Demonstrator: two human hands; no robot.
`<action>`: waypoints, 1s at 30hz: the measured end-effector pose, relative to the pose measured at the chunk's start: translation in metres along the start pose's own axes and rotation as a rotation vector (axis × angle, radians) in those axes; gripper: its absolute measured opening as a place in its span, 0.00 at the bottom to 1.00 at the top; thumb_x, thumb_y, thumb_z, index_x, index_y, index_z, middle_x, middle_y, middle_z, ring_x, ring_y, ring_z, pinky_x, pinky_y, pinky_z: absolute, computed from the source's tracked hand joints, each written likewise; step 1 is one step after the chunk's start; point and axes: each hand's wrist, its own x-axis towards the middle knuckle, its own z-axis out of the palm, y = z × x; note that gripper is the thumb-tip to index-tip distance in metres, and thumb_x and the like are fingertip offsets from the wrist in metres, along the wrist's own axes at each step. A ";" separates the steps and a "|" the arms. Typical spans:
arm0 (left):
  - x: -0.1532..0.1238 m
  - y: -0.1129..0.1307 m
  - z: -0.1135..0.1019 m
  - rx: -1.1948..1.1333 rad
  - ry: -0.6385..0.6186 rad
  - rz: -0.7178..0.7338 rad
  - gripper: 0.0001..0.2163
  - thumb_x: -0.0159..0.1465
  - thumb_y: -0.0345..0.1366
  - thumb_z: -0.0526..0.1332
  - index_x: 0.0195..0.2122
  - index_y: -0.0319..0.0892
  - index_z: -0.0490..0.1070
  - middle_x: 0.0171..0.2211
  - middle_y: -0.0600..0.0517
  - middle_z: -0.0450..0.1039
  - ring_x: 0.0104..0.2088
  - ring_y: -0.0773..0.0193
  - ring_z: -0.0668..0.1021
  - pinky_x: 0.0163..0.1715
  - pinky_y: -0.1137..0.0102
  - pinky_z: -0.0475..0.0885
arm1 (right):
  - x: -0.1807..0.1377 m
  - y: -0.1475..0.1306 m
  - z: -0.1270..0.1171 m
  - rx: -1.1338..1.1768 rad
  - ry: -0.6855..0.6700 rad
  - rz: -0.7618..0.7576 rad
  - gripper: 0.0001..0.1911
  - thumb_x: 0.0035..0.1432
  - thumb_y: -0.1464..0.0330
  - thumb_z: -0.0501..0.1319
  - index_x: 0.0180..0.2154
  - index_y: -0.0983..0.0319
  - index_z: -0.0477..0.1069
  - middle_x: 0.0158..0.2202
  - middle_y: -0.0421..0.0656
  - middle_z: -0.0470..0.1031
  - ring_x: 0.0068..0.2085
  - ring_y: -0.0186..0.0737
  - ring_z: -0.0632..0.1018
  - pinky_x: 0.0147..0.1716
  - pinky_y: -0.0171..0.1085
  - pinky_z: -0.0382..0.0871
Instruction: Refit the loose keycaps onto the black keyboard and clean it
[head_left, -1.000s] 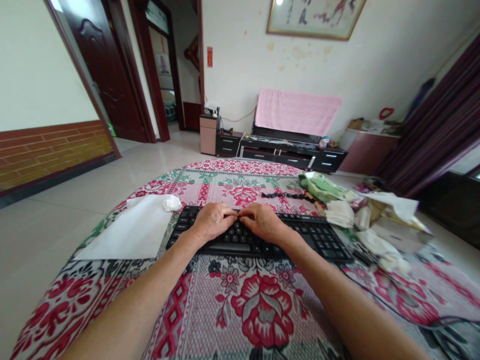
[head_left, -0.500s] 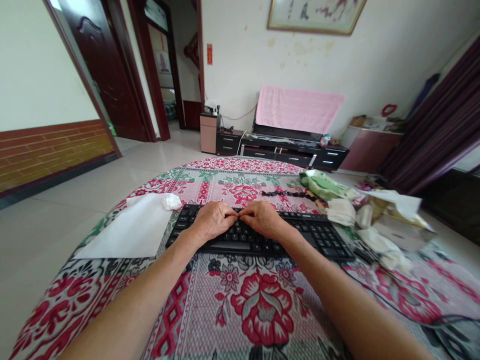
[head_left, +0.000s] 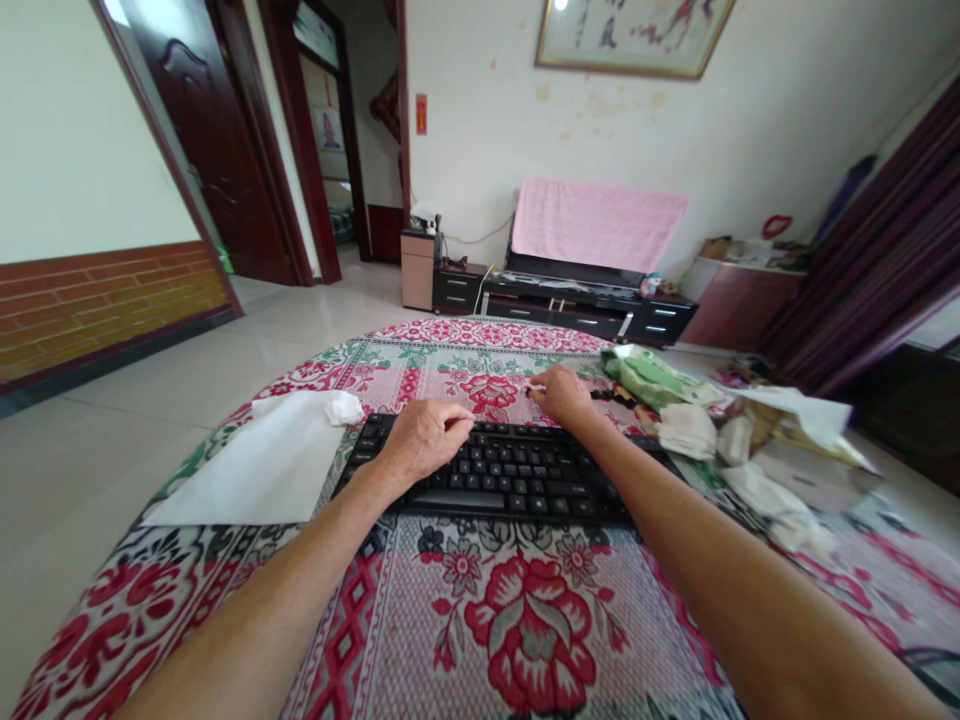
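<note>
A black keyboard (head_left: 517,480) lies on a round table under a red floral cloth (head_left: 525,620). My left hand (head_left: 424,440) rests on the keyboard's upper left keys, fingers curled with the tips pinched together. What they hold, if anything, is hidden. My right hand (head_left: 562,395) is just past the keyboard's far edge, at a short row of small black pieces (head_left: 609,395). Its fingers are pinched on something small that I cannot make out.
A white sheet of paper (head_left: 255,470) and a crumpled tissue (head_left: 345,407) lie left of the keyboard. A green bag (head_left: 649,372), tissues (head_left: 686,430) and wrappers are heaped at the right. Beyond the table stands a low dark cabinet (head_left: 577,305) with a pink cloth (head_left: 596,222).
My right hand has left the middle of the keyboard and moved forward and right, to the row of black pieces. My left hand has stayed on the keys.
</note>
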 end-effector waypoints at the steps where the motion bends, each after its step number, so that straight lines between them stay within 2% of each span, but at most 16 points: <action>1: 0.000 0.000 0.000 0.004 0.001 -0.002 0.10 0.57 0.34 0.55 0.31 0.43 0.77 0.28 0.54 0.78 0.29 0.66 0.77 0.31 0.73 0.67 | 0.001 -0.002 0.001 -0.009 -0.010 0.004 0.14 0.52 0.68 0.56 0.40 0.60 0.76 0.42 0.50 0.73 0.42 0.45 0.73 0.40 0.40 0.65; 6: 0.000 0.001 0.002 -0.008 0.008 -0.020 0.10 0.57 0.34 0.55 0.31 0.43 0.77 0.27 0.54 0.78 0.29 0.66 0.77 0.31 0.72 0.68 | 0.003 -0.006 0.002 -0.003 -0.011 -0.020 0.12 0.53 0.71 0.55 0.34 0.61 0.78 0.39 0.51 0.74 0.40 0.46 0.74 0.38 0.40 0.65; 10: 0.003 0.004 0.000 -0.100 0.047 -0.089 0.09 0.56 0.34 0.57 0.31 0.42 0.77 0.27 0.53 0.78 0.28 0.66 0.77 0.32 0.72 0.69 | -0.010 -0.012 -0.004 0.229 0.148 -0.194 0.11 0.54 0.71 0.55 0.35 0.63 0.76 0.35 0.47 0.75 0.37 0.40 0.74 0.38 0.36 0.65; 14: 0.006 0.007 0.001 -0.310 -0.002 -0.253 0.12 0.55 0.36 0.58 0.39 0.40 0.75 0.26 0.51 0.77 0.24 0.67 0.77 0.27 0.72 0.70 | -0.041 -0.033 -0.014 0.553 0.217 -0.317 0.11 0.56 0.69 0.55 0.38 0.62 0.74 0.34 0.42 0.77 0.34 0.35 0.75 0.36 0.33 0.66; 17: 0.006 0.009 0.002 -0.509 -0.079 -0.333 0.14 0.55 0.36 0.59 0.43 0.39 0.73 0.30 0.49 0.77 0.27 0.67 0.77 0.24 0.74 0.69 | -0.063 -0.050 -0.020 0.663 0.184 -0.369 0.10 0.56 0.69 0.55 0.38 0.61 0.72 0.34 0.41 0.77 0.34 0.34 0.75 0.36 0.33 0.66; 20: 0.005 0.011 0.003 -0.670 -0.121 -0.381 0.12 0.54 0.34 0.60 0.41 0.39 0.73 0.31 0.48 0.77 0.29 0.67 0.77 0.23 0.75 0.69 | -0.076 -0.061 -0.022 0.709 0.191 -0.419 0.09 0.56 0.70 0.55 0.37 0.61 0.72 0.34 0.41 0.77 0.35 0.34 0.76 0.37 0.33 0.67; 23: 0.003 0.012 0.004 -0.767 -0.130 -0.395 0.12 0.53 0.32 0.61 0.40 0.38 0.73 0.33 0.49 0.77 0.30 0.68 0.77 0.26 0.75 0.69 | -0.080 -0.065 -0.021 0.758 0.208 -0.403 0.08 0.53 0.71 0.57 0.36 0.61 0.72 0.33 0.42 0.76 0.35 0.34 0.75 0.36 0.34 0.68; 26: 0.002 0.010 0.005 -0.806 -0.140 -0.386 0.15 0.52 0.30 0.62 0.42 0.40 0.73 0.34 0.50 0.76 0.31 0.69 0.76 0.30 0.74 0.70 | -0.081 -0.066 -0.019 0.810 0.176 -0.361 0.11 0.51 0.72 0.58 0.38 0.61 0.71 0.34 0.42 0.76 0.34 0.34 0.75 0.36 0.34 0.69; 30: 0.002 0.008 0.008 -0.787 -0.124 -0.387 0.14 0.51 0.30 0.62 0.40 0.39 0.72 0.30 0.51 0.76 0.30 0.68 0.76 0.31 0.72 0.70 | -0.082 -0.066 -0.019 0.819 0.136 -0.353 0.13 0.50 0.73 0.58 0.39 0.60 0.71 0.34 0.41 0.76 0.34 0.34 0.75 0.37 0.35 0.69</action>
